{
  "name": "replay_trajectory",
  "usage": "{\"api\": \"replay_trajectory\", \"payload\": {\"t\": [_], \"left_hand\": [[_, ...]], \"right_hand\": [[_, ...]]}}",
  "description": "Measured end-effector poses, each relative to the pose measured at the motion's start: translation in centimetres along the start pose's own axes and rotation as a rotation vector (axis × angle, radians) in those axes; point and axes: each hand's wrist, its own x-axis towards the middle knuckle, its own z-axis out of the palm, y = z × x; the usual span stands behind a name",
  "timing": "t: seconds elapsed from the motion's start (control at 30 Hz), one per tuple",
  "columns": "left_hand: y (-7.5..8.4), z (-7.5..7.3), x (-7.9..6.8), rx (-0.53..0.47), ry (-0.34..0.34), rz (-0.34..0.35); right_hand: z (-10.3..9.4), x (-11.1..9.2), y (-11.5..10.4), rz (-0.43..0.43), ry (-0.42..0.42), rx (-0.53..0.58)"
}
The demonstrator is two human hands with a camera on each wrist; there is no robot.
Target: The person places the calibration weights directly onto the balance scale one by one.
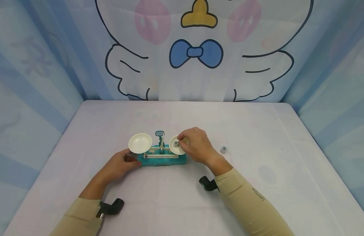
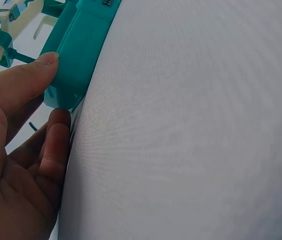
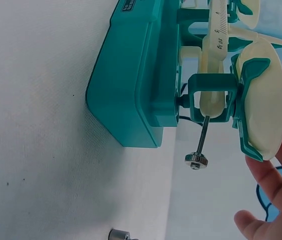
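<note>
Nearest the camera are the person's tan sleeves, the right one lettered near the cuff. A blue and white curtain, printed with a cartoon figure in a blue bow tie, stands behind and at both sides of the white surface. Near the middle of the surface sits the teal balance, upright, with a marked white beam along its front.

The left hand grips the base's left end, its fingers clamped there with the thumb on top. The right hand is over the right pan, its fingers bent and their tips at a small weight on that pan; whether they pinch it or only touch it, I cannot tell. The left pan holds nothing.

A black mount juts from each cuff. Another weight stands on the surface, just right of the right hand. Smallest is a metal nut on a rod at the beam's right end.
</note>
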Motion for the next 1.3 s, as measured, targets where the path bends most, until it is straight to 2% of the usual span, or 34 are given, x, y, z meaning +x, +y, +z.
{"api": "replay_trajectory", "payload": {"t": [0.53,0.87,1.3], "left_hand": [[-0.1,0.1,0.1,-0.002,0.005,0.012],[-0.1,0.1,0.2,0.009,0.010,0.001],[-0.1,0.1,0.2,0.011,0.009,-0.005]], "right_hand": [[0.2,0.2,-0.1,0.012,0.010,0.008],[-0.6,0.0,0.1,0.112,-0.002,0.075],[-1.4,-1.3,2.2,0.149,0.139,0.123]]}}
